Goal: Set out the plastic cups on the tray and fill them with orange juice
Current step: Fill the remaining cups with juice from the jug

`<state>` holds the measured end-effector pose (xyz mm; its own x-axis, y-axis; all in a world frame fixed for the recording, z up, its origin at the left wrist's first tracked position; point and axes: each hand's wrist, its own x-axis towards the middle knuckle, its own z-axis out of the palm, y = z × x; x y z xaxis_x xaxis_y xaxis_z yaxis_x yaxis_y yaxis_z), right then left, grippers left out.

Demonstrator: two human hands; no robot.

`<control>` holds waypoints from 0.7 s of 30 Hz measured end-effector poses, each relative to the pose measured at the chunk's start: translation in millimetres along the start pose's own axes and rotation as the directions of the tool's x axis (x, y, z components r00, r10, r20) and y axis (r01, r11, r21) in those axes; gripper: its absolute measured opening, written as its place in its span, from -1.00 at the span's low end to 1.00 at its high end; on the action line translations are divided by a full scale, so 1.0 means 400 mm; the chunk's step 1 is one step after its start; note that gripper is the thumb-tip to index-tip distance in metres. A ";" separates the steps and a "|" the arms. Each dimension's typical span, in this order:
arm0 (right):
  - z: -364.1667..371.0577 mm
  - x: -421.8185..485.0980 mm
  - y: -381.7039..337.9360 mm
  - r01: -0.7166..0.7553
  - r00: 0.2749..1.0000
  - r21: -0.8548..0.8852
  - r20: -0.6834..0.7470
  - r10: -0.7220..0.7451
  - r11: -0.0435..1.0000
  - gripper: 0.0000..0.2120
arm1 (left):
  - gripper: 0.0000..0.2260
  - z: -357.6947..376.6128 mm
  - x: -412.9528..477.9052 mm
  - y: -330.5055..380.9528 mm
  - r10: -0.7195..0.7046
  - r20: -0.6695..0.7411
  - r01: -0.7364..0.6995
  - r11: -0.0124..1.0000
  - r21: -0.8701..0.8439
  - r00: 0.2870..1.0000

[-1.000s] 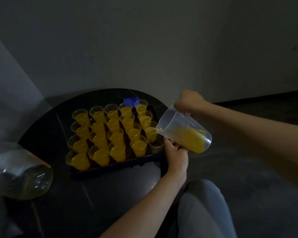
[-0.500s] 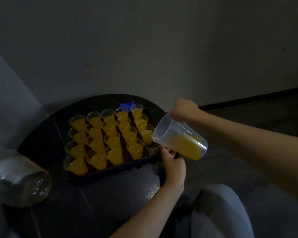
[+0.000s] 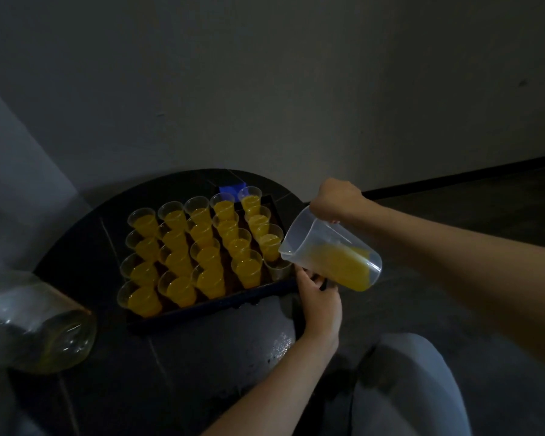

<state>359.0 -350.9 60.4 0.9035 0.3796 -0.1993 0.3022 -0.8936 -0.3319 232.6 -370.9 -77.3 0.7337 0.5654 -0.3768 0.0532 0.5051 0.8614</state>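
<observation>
Hands: right hand [image 3: 339, 199] is gripping the handle side of a clear jug [image 3: 331, 251], fist closed, tilting it so the spout is hanging over the last cup [image 3: 279, 268] at the tray's near right corner. Left hand [image 3: 320, 302] is bracing the tray [image 3: 208, 306] at that same corner, fingers curled against its edge; whether it is also touching the cup cannot be told.

Juice [image 3: 343, 267]: pooling low in the jug's far end, not visibly reaching the spout.

Cups: filled cups [image 3: 202, 247] are standing in close rows across the tray, rims touching or nearly so; the corner one is looking empty.

Bench [image 3: 85, 247]: dark, round, carrying the tray; a wet patch [image 3: 279, 344] is showing near the front edge. A large bottle [image 3: 35, 328] is lying just beside the tray's left.

Risks, judged: tipping too fast is likely sending juice past the small rim onto tray and fingers; the spout knocking the light cup is threatening its neighbours; the left hand nudging the tray is endangering every brimming cup.
</observation>
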 end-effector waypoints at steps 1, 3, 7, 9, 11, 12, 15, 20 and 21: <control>0.002 0.001 -0.002 0.005 1.000 -0.005 -0.001 -0.005 1.000 -0.77 | -0.18 0.000 -0.001 0.000 0.003 0.001 -0.003 1.000 -0.001 1.000; 0.004 0.001 -0.007 0.013 1.000 -0.012 -0.007 -0.013 1.000 -0.78 | -0.19 0.002 -0.005 0.001 0.005 0.003 -0.005 1.000 -0.013 1.000; 0.006 0.005 -0.012 0.022 1.000 -0.021 -0.012 -0.022 1.000 -0.77 | -0.24 0.001 -0.008 0.004 0.017 0.005 -0.016 0.999 -0.029 1.000; 0.004 0.005 -0.012 0.017 1.000 -0.023 -0.006 -0.017 1.000 -0.78 | -0.24 0.003 -0.006 0.002 0.011 0.009 -0.011 1.000 -0.016 1.000; 0.002 0.003 -0.015 0.021 1.000 -0.039 -0.005 -0.022 0.999 -0.80 | -0.25 0.003 -0.005 -0.002 0.002 0.012 -0.002 1.000 -0.014 1.000; 0.002 0.002 -0.019 0.031 0.999 -0.051 -0.006 -0.031 0.998 -0.81 | -0.26 0.003 -0.003 -0.004 0.000 0.016 0.001 1.000 -0.018 1.000; -0.001 -0.003 -0.025 0.058 0.998 -0.084 -0.009 -0.059 0.995 -0.81 | -0.31 0.001 0.002 -0.007 -0.001 0.028 0.003 0.999 -0.054 1.000; 0.001 -0.007 -0.030 0.073 0.997 -0.115 -0.002 -0.074 0.991 -0.78 | -0.36 -0.005 0.009 -0.013 -0.019 0.043 0.025 0.992 -0.125 0.999; 0.002 -0.008 -0.031 0.071 0.997 -0.116 -0.003 -0.072 0.991 -0.79 | -0.37 -0.004 0.010 -0.015 -0.018 0.050 0.025 0.990 -0.136 0.999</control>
<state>352.1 -340.8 64.7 0.8802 0.4424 -0.1718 0.3992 -0.8859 -0.2361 234.1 -370.5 -84.8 0.7658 0.5228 -0.3746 -0.0215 0.6029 0.7975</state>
